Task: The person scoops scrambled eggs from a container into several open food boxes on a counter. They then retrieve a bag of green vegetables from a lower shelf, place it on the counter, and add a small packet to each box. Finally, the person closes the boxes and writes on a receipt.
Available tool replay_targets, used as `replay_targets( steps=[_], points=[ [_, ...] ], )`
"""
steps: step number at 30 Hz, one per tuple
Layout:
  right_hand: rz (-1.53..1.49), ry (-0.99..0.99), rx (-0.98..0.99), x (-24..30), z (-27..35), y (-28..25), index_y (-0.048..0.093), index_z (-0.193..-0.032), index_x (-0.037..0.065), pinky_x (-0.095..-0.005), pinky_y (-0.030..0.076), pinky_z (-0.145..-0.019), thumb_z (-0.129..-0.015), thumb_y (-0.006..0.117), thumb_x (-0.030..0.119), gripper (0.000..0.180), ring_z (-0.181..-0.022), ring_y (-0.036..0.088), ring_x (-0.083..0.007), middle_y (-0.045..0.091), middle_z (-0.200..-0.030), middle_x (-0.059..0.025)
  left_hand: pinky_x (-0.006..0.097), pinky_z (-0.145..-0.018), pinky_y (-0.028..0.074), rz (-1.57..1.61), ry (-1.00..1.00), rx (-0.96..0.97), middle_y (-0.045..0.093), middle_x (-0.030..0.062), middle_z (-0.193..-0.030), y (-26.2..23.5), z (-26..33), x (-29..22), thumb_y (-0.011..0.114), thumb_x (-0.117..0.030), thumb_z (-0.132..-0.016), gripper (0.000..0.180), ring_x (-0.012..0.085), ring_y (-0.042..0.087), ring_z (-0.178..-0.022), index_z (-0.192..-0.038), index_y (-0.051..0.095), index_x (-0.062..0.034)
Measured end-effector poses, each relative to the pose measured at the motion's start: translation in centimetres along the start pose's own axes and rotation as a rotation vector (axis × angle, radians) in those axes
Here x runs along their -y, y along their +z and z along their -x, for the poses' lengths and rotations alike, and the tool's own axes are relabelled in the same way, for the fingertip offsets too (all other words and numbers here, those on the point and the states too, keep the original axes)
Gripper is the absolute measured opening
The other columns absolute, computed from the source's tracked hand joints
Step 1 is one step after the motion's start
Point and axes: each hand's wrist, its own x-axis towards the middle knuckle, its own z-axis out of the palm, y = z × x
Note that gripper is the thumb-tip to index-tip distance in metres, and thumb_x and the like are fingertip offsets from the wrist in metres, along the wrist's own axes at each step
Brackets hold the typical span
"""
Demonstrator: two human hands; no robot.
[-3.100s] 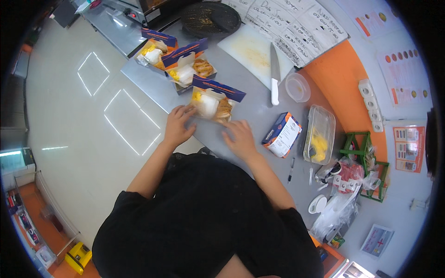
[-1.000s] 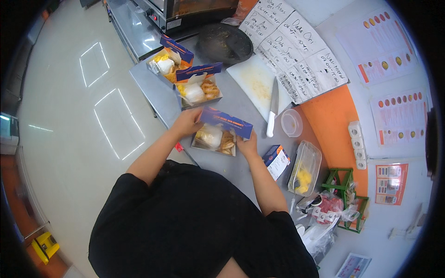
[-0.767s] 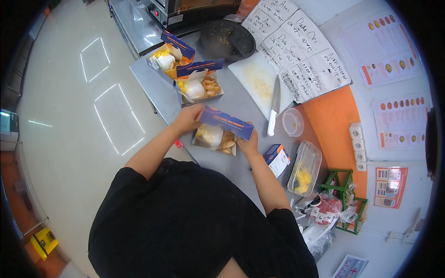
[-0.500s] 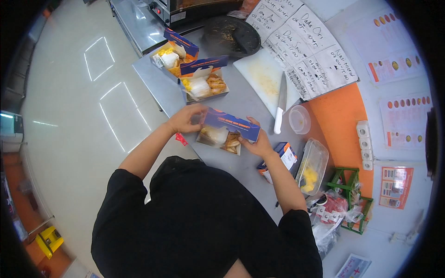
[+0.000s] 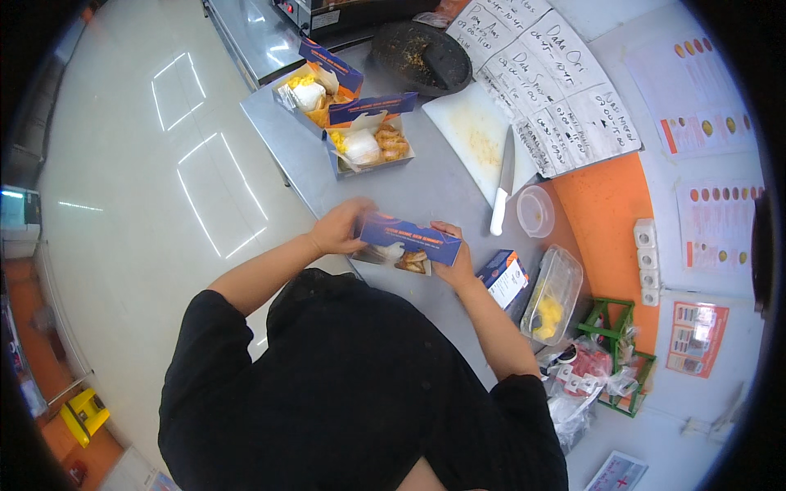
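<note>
— Pale glossy floor (image 5: pixel 164 204) on the left, steel counter (image 5: pixel 426 188) slanting across the middle, orange wall (image 5: pixel 606 221) with menu sheets on the right; seen from above, over a black-sleeved person.

— And going left to right along the counter?

— Far end first: two open food boxes (image 5: pixel 348 110) with blue lids up, rice and fried pieces inside; beside them a dark round stone mortar (image 5: pixel 422 53); then a white cutting board (image 5: pixel 479 139) with a white-handled knife (image 5: pixel 503 180) lying on its right edge; just past that a small clear round tub (image 5: pixel 535 211).

— Hands?

— Left hand (image 5: pixel 340 227) curled around the left end of a third food box (image 5: pixel 401 244), fingers pressed on its blue lid; right hand (image 5: pixel 454 262) clasping the right end, thumb on top; lid tilted nearly closed, fried pieces showing under the front edge; box at the counter's near edge, close to the body.

— Further right?

— Small blue-and-white carton (image 5: pixel 503 278) just beside the right wrist; then a clear rectangular container (image 5: pixel 553 295) holding something yellow; green rack (image 5: pixel 614 352) with plastic-wrapped items beyond.
</note>
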Motion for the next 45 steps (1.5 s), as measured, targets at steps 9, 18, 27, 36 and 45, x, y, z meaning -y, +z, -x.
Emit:
replay_targets(
  steps=[9, 18, 27, 36, 45],
  points=[
    [0.092, 0.170, -0.373, -0.1, -0.9, 3.9, 0.058, -0.107, 0.004, -0.0348, 0.051, -0.084, -0.074, 0.081, 0.010, 0.041, -0.093, 0.064, -0.0260, 0.065, -0.097, -0.0103, 0.044, -0.072, 0.052, -0.093, -0.278, -0.223, 0.063, 0.0128, -0.095, 2.2, -2.8, -2.4, 0.080, -0.019, -0.066, 0.058, 0.0359, 0.064, -0.086, -0.115, 0.051, -0.0086],
    [0.046, -0.015, -0.368, 0.2, -0.8, 2.9, 0.061, -0.108, 0.007, -0.0390, 0.047, -0.091, -0.069, 0.083, 0.015, 0.045, -0.102, 0.063, -0.0304, 0.067, -0.106, -0.0121, 0.036, -0.069, 0.053, -0.020, -0.188, -0.313, 0.064, 0.0097, -0.085, 2.2, -2.7, -2.8, 0.083, -0.017, -0.070, 0.039, 0.0289, 0.068, -0.078, -0.095, 0.055, -0.0094],
    [0.389, -0.120, 0.122, 3.3, -1.9, -3.8, 0.054, -0.134, 0.019, -0.0430, 0.047, -0.093, -0.075, 0.078, 0.017, 0.064, -0.111, 0.061, -0.0355, 0.059, -0.131, -0.0146, 0.039, -0.087, 0.053, 0.082, 0.150, -0.070, 0.067, 0.0094, -0.113, 0.3, -2.5, -0.7, 0.080, -0.025, -0.071, 0.047, 0.0326, 0.066, -0.103, -0.112, 0.061, -0.0109],
    [0.595, -0.079, 0.254, 1.7, 1.4, -2.3, 0.052, -0.138, 0.031, -0.0421, 0.053, -0.075, -0.072, 0.072, 0.005, 0.074, -0.088, 0.065, -0.0332, 0.058, -0.125, -0.0112, 0.046, -0.105, 0.043, 0.061, 0.058, 0.335, 0.046, 0.0204, -0.144, -4.3, -1.2, -1.9, 0.077, -0.031, -0.075, 0.071, 0.0396, 0.049, -0.127, -0.140, 0.053, -0.0178],
    [0.480, 0.004, 0.264, 4.0, 1.0, -1.3, 0.046, -0.141, 0.018, -0.0429, 0.048, -0.086, -0.068, 0.079, 0.003, 0.081, -0.103, 0.061, -0.0363, 0.057, -0.129, -0.0133, 0.046, -0.108, 0.042, 0.172, -0.146, 0.362, 0.030, 0.0207, -0.154, -5.8, -0.3, -3.8, 0.074, -0.020, -0.079, 0.075, 0.0405, 0.044, -0.133, -0.148, 0.044, -0.0203]
  ],
)
